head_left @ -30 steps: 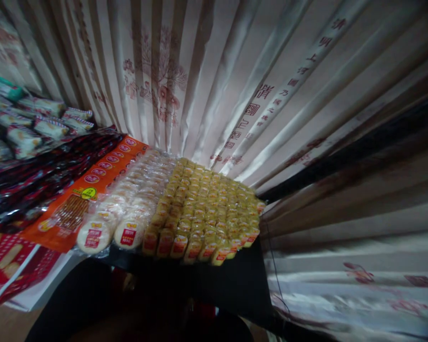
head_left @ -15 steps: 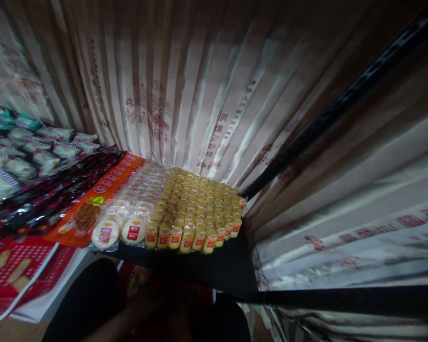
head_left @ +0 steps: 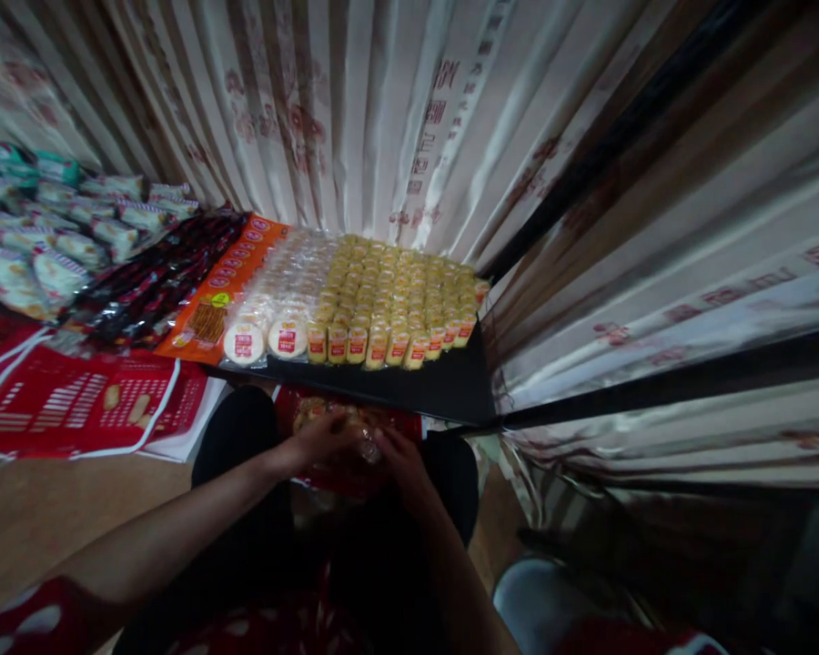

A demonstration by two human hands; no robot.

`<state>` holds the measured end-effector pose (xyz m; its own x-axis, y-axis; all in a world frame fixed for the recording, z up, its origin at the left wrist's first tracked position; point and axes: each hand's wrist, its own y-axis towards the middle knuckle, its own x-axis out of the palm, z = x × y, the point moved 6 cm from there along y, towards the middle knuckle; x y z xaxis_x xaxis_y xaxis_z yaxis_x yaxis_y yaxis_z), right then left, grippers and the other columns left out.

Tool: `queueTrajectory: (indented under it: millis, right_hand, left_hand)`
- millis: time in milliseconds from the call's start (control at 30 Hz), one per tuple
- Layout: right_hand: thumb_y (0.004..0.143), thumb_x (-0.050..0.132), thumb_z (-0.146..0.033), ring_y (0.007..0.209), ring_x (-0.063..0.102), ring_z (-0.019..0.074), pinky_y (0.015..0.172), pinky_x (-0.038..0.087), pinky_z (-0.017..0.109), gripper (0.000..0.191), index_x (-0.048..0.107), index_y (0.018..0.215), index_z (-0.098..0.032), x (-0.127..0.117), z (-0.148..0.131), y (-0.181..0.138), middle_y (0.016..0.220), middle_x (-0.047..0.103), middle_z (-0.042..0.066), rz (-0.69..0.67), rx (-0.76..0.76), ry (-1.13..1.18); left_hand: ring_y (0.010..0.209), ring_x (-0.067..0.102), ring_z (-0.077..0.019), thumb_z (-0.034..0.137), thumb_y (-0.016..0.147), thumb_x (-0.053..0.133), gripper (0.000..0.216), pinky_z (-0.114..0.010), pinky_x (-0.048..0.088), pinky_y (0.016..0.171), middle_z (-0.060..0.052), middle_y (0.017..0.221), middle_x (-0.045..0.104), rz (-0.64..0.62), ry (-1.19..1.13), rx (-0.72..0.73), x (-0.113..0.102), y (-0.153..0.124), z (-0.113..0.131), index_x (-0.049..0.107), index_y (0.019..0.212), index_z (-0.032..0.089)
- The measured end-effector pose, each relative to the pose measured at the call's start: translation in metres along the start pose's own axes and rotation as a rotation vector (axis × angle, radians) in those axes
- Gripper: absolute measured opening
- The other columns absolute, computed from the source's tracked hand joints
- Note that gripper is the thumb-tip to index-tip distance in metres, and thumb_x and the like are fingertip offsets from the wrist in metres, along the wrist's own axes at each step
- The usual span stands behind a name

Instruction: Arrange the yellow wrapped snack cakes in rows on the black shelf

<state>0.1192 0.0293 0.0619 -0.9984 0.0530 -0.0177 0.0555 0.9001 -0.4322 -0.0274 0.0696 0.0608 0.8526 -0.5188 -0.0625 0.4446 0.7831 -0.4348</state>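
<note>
"Are we working in dimness?"
"Yes; we see pale sheen on the curtain (head_left: 372, 127), small glints on the dark packets (head_left: 156, 282), our lap (head_left: 369, 555) sunk in shadow, and lettering (head_left: 437, 114) softly blurred."

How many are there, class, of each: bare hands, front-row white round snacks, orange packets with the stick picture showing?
Left hand and right hand: 2
White round snacks, front row: 2
Orange packet with stick picture showing: 1
Total: 5
</note>
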Motion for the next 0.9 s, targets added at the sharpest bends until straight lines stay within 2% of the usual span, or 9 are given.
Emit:
queueTrajectory:
  millis: [67,200,333,467,600,667,733,833,900]
  right_hand:
    - [0.066,0.066,-0.06,0.087,0.064,0.0244,0.075,0.05,0.034,0.05,0.07,0.093,-0.019,-0.007,-0.018,-0.003,0.093,0.071,0.006,0.037,-0.015,0.046]
    - [0.071,0.062,-0.06,0.069,0.061,0.0169,0.057,0.047,0.026,0.046,0.069,0.095,-0.021,-0.014,-0.044,-0.004,0.085,0.07,0.002,0.049,-0.066,0.118]
    - [0.079,0.057,-0.055,0.06,0.055,0.0119,0.053,0.041,0.023,0.046,0.061,0.113,-0.025,-0.023,-0.06,0.001,0.078,0.068,-0.001,0.075,-0.171,0.173]
    - [0.077,0.063,-0.048,0.069,0.059,0.0129,0.059,0.043,0.024,0.048,0.057,0.118,-0.024,-0.033,-0.066,0.007,0.089,0.069,0.001,0.116,-0.247,0.276]
    - [0.074,0.067,-0.046,0.061,0.056,0.0101,0.054,0.041,0.02,0.039,0.063,0.103,-0.021,-0.042,-0.065,0.014,0.074,0.067,-0.001,0.215,-0.258,0.332]
    - [0.073,0.067,-0.047,0.06,0.057,0.0096,0.051,0.041,0.018,0.038,0.063,0.1,-0.021,-0.045,-0.065,0.016,0.074,0.066,-0.002,0.245,-0.235,0.391]
    - [0.074,0.063,-0.053,0.062,0.062,0.0106,0.048,0.041,0.017,0.041,0.061,0.101,-0.022,-0.043,-0.064,0.018,0.079,0.068,-0.001,0.207,-0.171,0.463]
    - [0.08,0.048,-0.063,0.059,0.065,0.0123,0.042,0.042,0.017,0.049,0.062,0.099,-0.019,-0.033,-0.064,0.021,0.084,0.071,0.004,0.032,-0.02,0.542]
    - [0.082,0.045,-0.062,0.056,0.064,0.0119,0.042,0.043,0.018,0.051,0.064,0.094,-0.016,-0.031,-0.064,0.02,0.084,0.071,0.007,-0.009,0.032,0.572]
  left_hand:
    - [0.072,0.057,-0.015,0.05,0.068,0.066,0.044,-0.023,0.043,0.06,-0.002,0.083,0.064,-0.029,-0.077,0.024,0.003,-0.006,0.024,0.06,0.095,0.015]
    - [0.057,0.052,-0.0096,0.043,0.072,0.064,0.033,-0.019,0.037,0.051,0.0,0.07,0.061,-0.034,-0.183,0.034,0.007,-0.01,0.065,0.059,0.087,0.014]
    - [0.065,0.059,-0.0112,0.037,0.075,0.064,0.028,-0.017,0.04,0.052,-0.003,0.078,0.065,-0.025,-0.303,0.097,0.006,0.0,0.097,0.06,0.09,0.013]
    - [0.064,0.06,-0.0103,0.032,0.08,0.061,0.022,-0.015,0.04,0.048,-0.005,0.08,0.066,0.015,-0.291,0.085,0.002,0.015,0.112,0.061,0.088,0.012]
    - [0.065,0.062,-0.0092,0.029,0.084,0.058,0.018,-0.014,0.04,0.048,-0.006,0.089,0.067,0.02,-0.285,0.121,0.003,0.026,0.125,0.06,0.091,0.012]
    - [0.064,0.063,-0.0093,0.029,0.084,0.058,0.019,-0.014,0.039,0.047,-0.007,0.091,0.066,0.013,-0.275,0.132,0.004,0.031,0.13,0.06,0.093,0.012]
    - [0.064,0.063,-0.0098,0.027,0.082,0.058,0.021,-0.015,0.038,0.046,-0.007,0.091,0.067,0.0,-0.255,0.141,0.007,0.034,0.134,0.06,0.097,0.012]
    - [0.069,0.062,-0.0103,0.02,0.078,0.059,0.028,-0.016,0.04,0.05,-0.005,0.095,0.067,-0.037,-0.219,0.162,0.011,0.034,0.137,0.061,0.106,0.014]
    - [0.074,0.061,-0.0107,0.013,0.074,0.058,0.036,-0.016,0.04,0.054,-0.004,0.098,0.067,-0.069,-0.205,0.166,0.015,0.033,0.137,0.062,0.11,0.017]
